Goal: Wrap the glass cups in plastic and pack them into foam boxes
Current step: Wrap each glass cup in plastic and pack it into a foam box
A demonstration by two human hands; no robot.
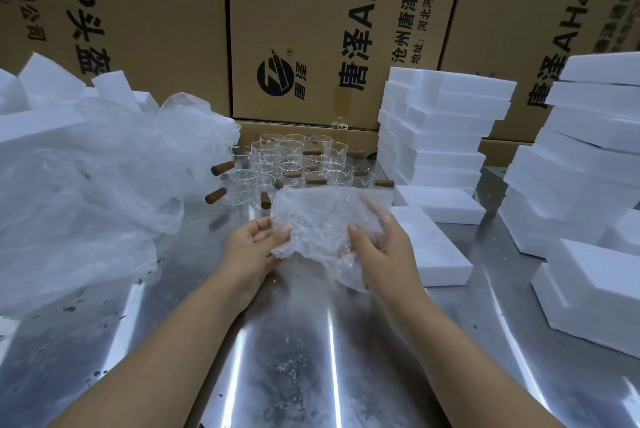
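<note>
Behind everything the cardboard cartons (pixel 311 29) wall us in, and our steel counter (pixel 294 341) runs from them towards us. On its left lies a big heap of thin plastic film (pixel 86 185) over loose foam pieces; on its right stand the stacked foam boxes (pixel 440 137), with one low foam box (pixel 433 247) lying just beside our right wrist. The glass cups (pixel 294 157), clear and with short wooden handles, stand bunched at the back of the counter, between the heap and the stacks, none of them wrapped.

We hold a sheet of bubble wrap (pixel 322 220) above the counter, in front of the cups. Our left hand (pixel 252 247) pinches its near left edge between thumb and fingers; our right hand (pixel 377 251) grips the right side, thumb on top and fingers showing through from underneath. Whether a cup already sits inside the bunched lower part, we cannot tell.

To do this step well, we judge we should spread the sheet flat before rolling. The handle needs cover as well as the body, since it sticks out and would meet the foam first. We should tuck the loose ends over the open mouth. A snug roll matters too: a loose one would likely unwind as we lower it into the near box.
</note>
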